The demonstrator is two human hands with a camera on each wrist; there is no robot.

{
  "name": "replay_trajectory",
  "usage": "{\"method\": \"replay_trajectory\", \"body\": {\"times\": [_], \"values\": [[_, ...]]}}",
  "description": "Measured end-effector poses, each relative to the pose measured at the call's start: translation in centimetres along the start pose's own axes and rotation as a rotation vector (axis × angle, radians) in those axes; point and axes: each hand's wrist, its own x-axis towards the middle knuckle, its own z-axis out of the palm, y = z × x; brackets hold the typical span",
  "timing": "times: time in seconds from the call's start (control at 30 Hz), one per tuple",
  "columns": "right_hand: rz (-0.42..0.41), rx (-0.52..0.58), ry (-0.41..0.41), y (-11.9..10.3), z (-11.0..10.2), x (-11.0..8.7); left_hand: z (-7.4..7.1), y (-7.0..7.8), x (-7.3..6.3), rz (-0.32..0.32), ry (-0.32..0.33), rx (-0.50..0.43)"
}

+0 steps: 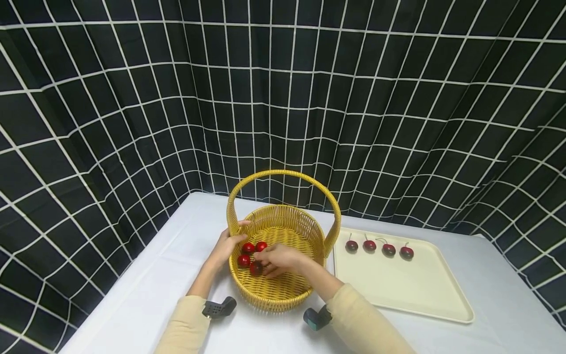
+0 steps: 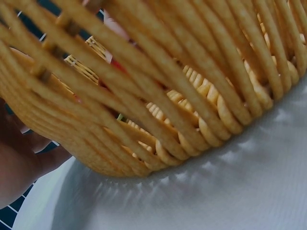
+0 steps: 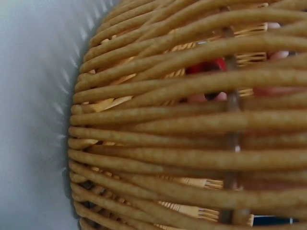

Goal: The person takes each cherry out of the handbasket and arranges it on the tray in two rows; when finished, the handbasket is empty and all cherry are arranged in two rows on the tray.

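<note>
A yellow wicker basket with a tall arched handle stands on the white table. At its left rim, beside the handle's foot, my left hand grips the edge. The left wrist view has part of that hand outside the woven wall. Reaching inside, my right hand pinches a dark red cherry low in the basket. Through the weave in the right wrist view, fingertips show close around that cherry. Several other red cherries lie beside it, toward the left wall.
To the right of the basket lies a cream tray, its edge close to the basket. Several stemmed cherries sit in a row along its far part. A black curtain with white grid lines hangs behind the table.
</note>
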Motion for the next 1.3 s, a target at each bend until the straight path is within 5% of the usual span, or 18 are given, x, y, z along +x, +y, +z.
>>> {"method": "replay_trajectory", "body": {"times": [0.77, 1.3], "values": [[-0.135, -0.352, -0.031, 0.6, 1.0, -0.2, 0.0, 0.0, -0.1, -0.009, 0.003, 0.004], [-0.175, -0.275, -0.044, 0.8, 0.1, -0.6, -0.1, 0.0, -0.1, 0.001, -0.004, 0.002]]}}
